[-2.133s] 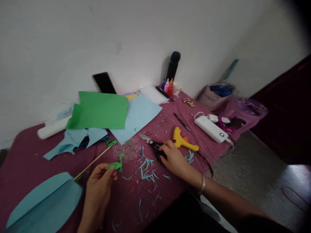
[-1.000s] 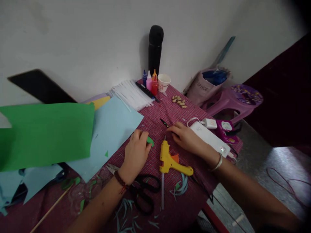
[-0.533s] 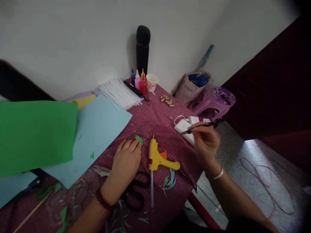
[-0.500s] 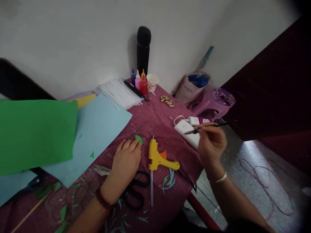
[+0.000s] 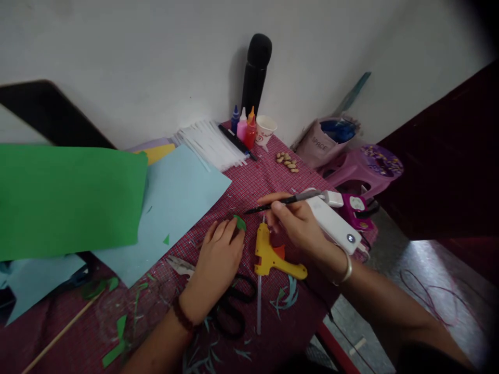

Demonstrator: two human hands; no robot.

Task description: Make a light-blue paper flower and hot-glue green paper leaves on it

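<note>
My left hand [image 5: 221,255] rests on the table, its fingertips pressing a small green paper piece [image 5: 240,223] whose far part sticks out past them. A dark slim pen [image 5: 290,200] is gripped in my right hand [image 5: 298,223], its point just right of the green piece; I cannot tell if they touch. Below my right hand lies a yellow glue gun [image 5: 264,252] with a clear glue stick in its back. Black-handled scissors [image 5: 230,311] lie partly under my left hand and wrist, blades pointing left.
Green sheet [image 5: 70,202] and light blue sheet [image 5: 175,202] cover the left. White strips [image 5: 212,143], paint bottles [image 5: 250,132], a paper cup [image 5: 266,130] and peanuts [image 5: 287,161] stand or lie at the back. A white power bank [image 5: 335,226] is right; cut scraps [image 5: 288,296] lie near the front.
My right hand has moved left with the pen, from above the power bank to beside the green piece. My left hand still presses that piece; the whole view has shifted.
</note>
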